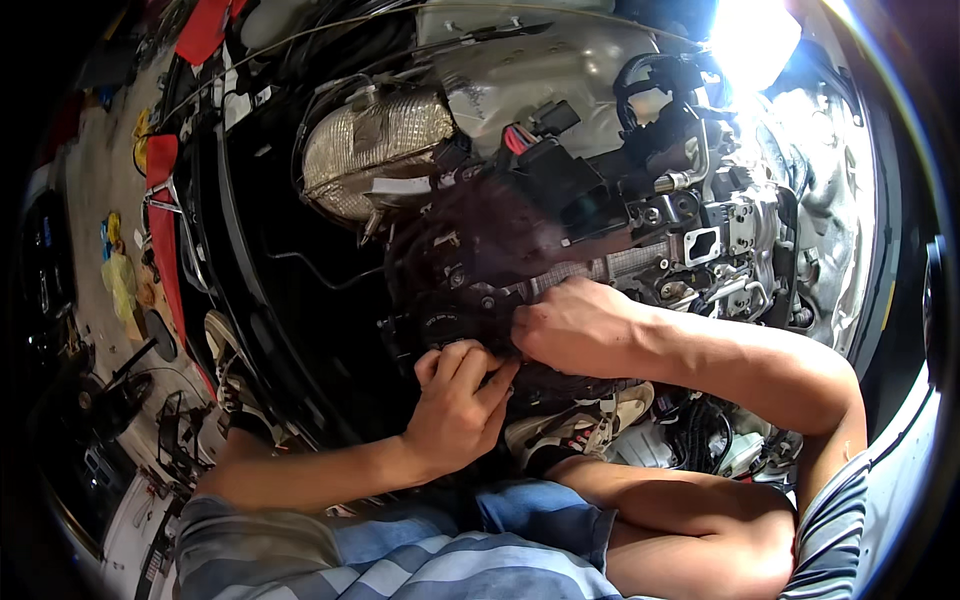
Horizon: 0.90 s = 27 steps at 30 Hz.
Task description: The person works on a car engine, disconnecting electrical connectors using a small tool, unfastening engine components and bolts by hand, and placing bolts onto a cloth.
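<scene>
Both my hands meet at the near side of a car engine (pixel 600 265). My left hand (pixel 460 400) is closed, its fingers bent and pressed together against the edge of a dark engine part. Right beside it, my right hand (pixel 570 330) is curled into a fist, knuckles up. Whatever the fingertips grip is hidden behind the hands. A black round part (pixel 445 318) with small print lies just beyond my left fingers. Past my right hand runs a greyish textured strip (pixel 595 270) along the engine.
A silver heat shield (pixel 380 150) bulges at the far left of the engine. Beyond it sits a black box (pixel 560 180) with red wires. A bright lamp (pixel 755 45) glares at far right. My shoe (pixel 590 425) rests among engine parts; black hoses (pixel 705 430) lie nearby.
</scene>
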Each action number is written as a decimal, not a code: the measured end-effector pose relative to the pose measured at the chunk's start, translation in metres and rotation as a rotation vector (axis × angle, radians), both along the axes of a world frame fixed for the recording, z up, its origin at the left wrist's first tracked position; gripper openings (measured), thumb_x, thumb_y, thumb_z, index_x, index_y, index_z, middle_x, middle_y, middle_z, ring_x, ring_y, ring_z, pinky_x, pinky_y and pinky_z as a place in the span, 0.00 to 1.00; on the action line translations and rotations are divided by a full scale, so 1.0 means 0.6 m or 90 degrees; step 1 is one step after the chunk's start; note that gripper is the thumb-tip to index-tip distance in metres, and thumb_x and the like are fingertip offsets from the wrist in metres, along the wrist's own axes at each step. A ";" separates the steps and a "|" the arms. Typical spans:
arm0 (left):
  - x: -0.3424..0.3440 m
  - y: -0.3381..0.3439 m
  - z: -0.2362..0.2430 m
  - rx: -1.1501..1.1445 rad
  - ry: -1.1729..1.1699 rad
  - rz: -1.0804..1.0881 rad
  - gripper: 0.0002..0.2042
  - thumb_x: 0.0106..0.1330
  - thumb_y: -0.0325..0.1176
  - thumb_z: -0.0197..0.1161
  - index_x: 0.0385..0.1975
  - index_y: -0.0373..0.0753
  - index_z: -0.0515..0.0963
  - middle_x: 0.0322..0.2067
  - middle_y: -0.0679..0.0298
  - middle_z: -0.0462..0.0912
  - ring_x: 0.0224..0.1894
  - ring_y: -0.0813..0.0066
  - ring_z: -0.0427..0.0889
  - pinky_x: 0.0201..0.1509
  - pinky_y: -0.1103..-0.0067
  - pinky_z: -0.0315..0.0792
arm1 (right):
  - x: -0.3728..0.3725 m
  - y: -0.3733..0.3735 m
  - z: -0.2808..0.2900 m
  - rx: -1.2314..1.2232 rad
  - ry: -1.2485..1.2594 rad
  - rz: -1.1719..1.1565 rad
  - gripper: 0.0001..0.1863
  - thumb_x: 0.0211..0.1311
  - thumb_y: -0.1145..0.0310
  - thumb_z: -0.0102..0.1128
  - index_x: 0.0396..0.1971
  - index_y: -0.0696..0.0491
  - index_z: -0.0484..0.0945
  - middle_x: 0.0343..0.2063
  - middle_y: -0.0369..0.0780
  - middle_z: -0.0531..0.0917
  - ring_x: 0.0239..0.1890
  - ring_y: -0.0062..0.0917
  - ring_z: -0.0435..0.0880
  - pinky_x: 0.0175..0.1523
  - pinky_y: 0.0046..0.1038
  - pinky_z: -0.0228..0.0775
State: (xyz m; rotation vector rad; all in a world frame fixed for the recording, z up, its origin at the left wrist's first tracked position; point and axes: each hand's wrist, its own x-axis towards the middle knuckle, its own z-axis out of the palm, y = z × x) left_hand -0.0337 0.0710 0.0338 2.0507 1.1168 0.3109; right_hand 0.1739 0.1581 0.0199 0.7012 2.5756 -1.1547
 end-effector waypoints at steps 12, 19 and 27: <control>0.000 -0.002 -0.010 0.023 -0.014 0.004 0.19 0.50 0.28 0.70 0.45 0.35 0.83 0.40 0.63 0.78 0.47 0.63 0.73 0.53 0.64 0.57 | 0.005 0.006 -0.025 0.021 0.110 0.129 0.04 0.54 0.69 0.57 0.25 0.52 0.78 0.30 0.35 0.79 0.38 0.30 0.83 0.38 0.31 0.81; -0.001 0.001 -0.015 0.032 -0.033 -0.006 0.19 0.50 0.27 0.70 0.45 0.34 0.83 0.39 0.63 0.77 0.47 0.63 0.73 0.53 0.64 0.56 | 0.006 0.011 -0.022 0.012 0.117 0.141 0.05 0.55 0.68 0.56 0.24 0.52 0.76 0.30 0.35 0.78 0.37 0.29 0.83 0.37 0.30 0.81; -0.004 -0.004 -0.017 0.033 -0.021 -0.007 0.19 0.50 0.26 0.69 0.45 0.34 0.83 0.39 0.64 0.78 0.47 0.63 0.73 0.54 0.64 0.56 | 0.011 0.026 -0.017 -0.033 0.030 0.088 0.07 0.56 0.66 0.57 0.31 0.53 0.77 0.30 0.36 0.79 0.36 0.33 0.85 0.38 0.37 0.81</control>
